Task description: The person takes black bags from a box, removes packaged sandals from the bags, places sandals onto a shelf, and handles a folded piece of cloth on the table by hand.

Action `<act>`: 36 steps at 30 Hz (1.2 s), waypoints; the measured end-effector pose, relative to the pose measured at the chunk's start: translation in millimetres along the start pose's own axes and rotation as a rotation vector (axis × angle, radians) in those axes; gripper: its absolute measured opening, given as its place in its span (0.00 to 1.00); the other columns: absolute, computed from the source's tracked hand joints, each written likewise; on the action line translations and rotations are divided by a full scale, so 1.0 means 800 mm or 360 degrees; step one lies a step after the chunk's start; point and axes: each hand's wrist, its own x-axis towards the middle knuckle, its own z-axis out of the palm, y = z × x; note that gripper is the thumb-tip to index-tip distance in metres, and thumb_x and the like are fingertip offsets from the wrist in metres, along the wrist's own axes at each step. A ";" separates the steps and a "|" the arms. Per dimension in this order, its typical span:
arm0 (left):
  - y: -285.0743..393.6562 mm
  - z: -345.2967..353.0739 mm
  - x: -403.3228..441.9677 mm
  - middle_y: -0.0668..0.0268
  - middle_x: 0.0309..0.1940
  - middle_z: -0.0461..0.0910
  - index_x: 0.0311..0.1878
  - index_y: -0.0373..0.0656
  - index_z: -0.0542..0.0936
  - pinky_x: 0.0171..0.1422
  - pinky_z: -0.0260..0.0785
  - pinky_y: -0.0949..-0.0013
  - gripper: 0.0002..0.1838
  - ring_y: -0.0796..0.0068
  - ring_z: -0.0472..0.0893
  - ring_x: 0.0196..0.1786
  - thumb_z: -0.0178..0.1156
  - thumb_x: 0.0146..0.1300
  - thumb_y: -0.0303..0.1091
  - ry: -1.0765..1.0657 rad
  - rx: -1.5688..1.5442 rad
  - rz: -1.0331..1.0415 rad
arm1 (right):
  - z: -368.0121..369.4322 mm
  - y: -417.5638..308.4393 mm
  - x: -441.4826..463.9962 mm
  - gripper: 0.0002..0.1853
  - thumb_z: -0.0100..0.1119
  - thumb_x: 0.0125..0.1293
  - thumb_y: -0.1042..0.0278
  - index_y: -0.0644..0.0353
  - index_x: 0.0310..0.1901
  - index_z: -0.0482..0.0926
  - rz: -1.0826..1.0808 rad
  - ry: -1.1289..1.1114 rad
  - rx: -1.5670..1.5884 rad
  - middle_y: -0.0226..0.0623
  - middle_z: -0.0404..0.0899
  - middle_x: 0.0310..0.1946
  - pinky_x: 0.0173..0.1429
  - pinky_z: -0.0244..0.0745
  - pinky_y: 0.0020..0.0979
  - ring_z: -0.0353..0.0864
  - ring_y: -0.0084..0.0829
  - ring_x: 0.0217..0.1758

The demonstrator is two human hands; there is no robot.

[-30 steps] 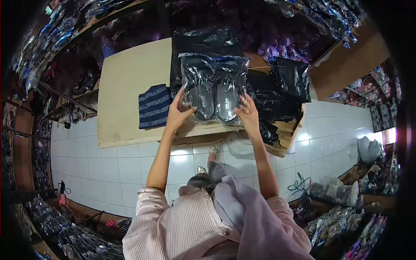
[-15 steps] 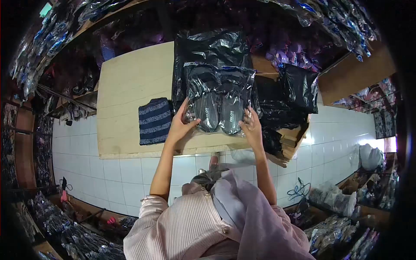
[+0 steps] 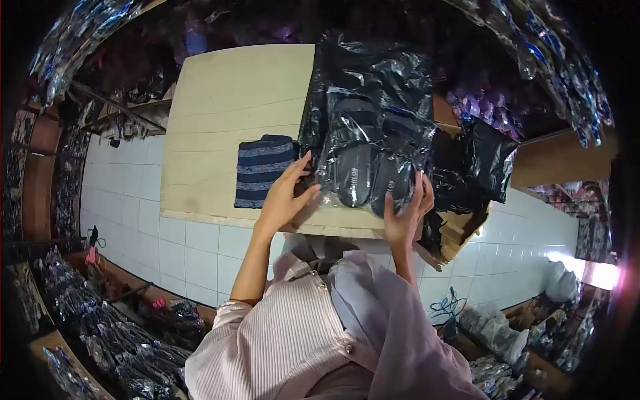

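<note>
A pair of dark slip-on sandals (image 3: 354, 175) with pale lettering on the insoles lies in a clear plastic bag (image 3: 339, 141). The bag rests over a large black plastic bag (image 3: 400, 73) on the table. My left hand (image 3: 283, 200) is open at the lower left of the sandals, fingers spread and thumb pointing toward the bag. At the lower right corner, my right hand (image 3: 407, 212) grips the bag around one sandal's toe, thumb on top and fingers along the side. Left of my left hand lies a folded navy and grey striped cloth (image 3: 265, 172).
The pale tabletop (image 3: 233, 93) extends left of the bags. To the right stands an open cardboard box (image 3: 467, 230) with black plastic packages (image 3: 490, 159). Shelves of plastic-wrapped goods surround the white tiled floor (image 3: 140, 220). A blue cord (image 3: 448, 303) lies on the floor.
The view has shifted, so the table appears farther right. The bagged sandals now lie tilted. My left hand has let go of the bag's left side and spread its fingers.
</note>
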 end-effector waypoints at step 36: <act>-0.097 -0.146 0.006 0.60 0.58 0.67 0.60 0.40 0.69 0.66 0.56 0.70 0.29 0.70 0.66 0.62 0.63 0.52 0.21 -0.0308 -0.0732 -0.0196 | 0.188 -0.145 -0.066 0.20 0.55 0.62 0.71 0.73 0.53 0.67 0.0317 -0.0429 0.0615 0.53 0.73 0.45 0.51 0.67 0.33 0.73 0.41 0.47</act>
